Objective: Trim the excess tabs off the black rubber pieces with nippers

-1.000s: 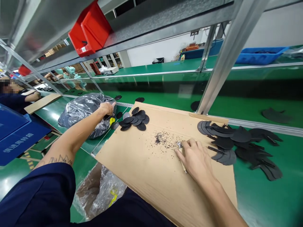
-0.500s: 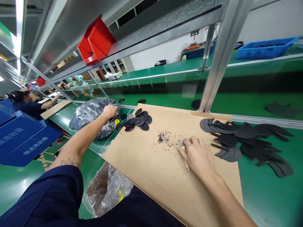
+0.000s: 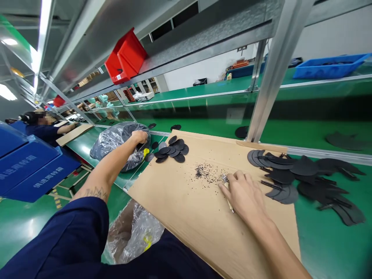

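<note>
The tool (image 3: 224, 178) lies partly beneath the right hand (image 3: 244, 193), apparently grasped; the left hand (image 3: 140, 136) hides its grip.

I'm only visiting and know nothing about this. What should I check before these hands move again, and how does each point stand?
1. Right hand has the hand tool: ok.
2. Tool's jaws closed: cannot tell, too small.
3. Left hand at the plastic bag: ok; its grip, cannot tell.
4. Cardboard free of scraps: not ok, black bits lie scattered.
5. Black fan-shaped pieces all on cardboard: not ok, many lie beyond its right edge.
</note>
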`<state>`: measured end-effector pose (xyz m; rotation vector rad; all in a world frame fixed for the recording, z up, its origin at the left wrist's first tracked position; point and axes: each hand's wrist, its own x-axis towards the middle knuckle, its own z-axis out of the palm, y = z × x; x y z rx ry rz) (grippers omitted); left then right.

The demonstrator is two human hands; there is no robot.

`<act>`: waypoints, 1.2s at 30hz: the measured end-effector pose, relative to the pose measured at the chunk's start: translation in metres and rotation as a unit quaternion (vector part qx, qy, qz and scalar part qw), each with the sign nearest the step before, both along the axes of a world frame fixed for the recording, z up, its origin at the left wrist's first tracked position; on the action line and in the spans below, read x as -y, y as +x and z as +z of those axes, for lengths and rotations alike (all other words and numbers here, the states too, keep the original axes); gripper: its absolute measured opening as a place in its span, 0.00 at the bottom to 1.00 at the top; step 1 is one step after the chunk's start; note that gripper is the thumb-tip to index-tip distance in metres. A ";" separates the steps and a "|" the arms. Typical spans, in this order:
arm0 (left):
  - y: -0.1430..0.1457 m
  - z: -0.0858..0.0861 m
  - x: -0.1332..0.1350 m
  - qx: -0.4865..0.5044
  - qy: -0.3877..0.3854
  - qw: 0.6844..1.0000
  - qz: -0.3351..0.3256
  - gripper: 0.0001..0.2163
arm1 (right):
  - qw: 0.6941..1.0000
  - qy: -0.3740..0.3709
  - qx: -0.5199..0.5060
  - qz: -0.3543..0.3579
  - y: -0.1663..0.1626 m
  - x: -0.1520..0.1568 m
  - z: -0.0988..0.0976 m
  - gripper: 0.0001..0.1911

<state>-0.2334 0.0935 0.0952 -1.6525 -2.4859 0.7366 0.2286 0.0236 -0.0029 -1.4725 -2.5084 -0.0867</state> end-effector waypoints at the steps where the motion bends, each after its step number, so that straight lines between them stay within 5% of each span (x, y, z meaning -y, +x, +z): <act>1: 0.001 0.003 0.004 -0.013 0.001 1.000 0.000 0.27 | 1.000 -0.001 0.002 -0.001 0.000 0.000 0.000 0.11; 9: 0.008 0.011 0.050 -0.072 0.047 0.993 -0.078 0.16 | 1.000 0.014 -0.006 0.002 0.001 -0.002 -0.002 0.13; 17: 0.001 -0.020 0.089 -0.062 0.185 0.957 -0.213 0.15 | 1.000 0.026 0.007 0.006 0.003 -0.007 -0.010 0.16; 29: 0.062 -0.071 0.024 0.094 0.213 0.940 -0.249 0.17 | 1.000 0.002 -0.009 0.014 0.005 -0.010 -0.008 0.18; 36: 0.057 -0.074 0.028 0.143 0.226 0.928 -0.260 0.24 | 1.000 0.015 -0.008 0.017 0.007 -0.008 -0.010 0.17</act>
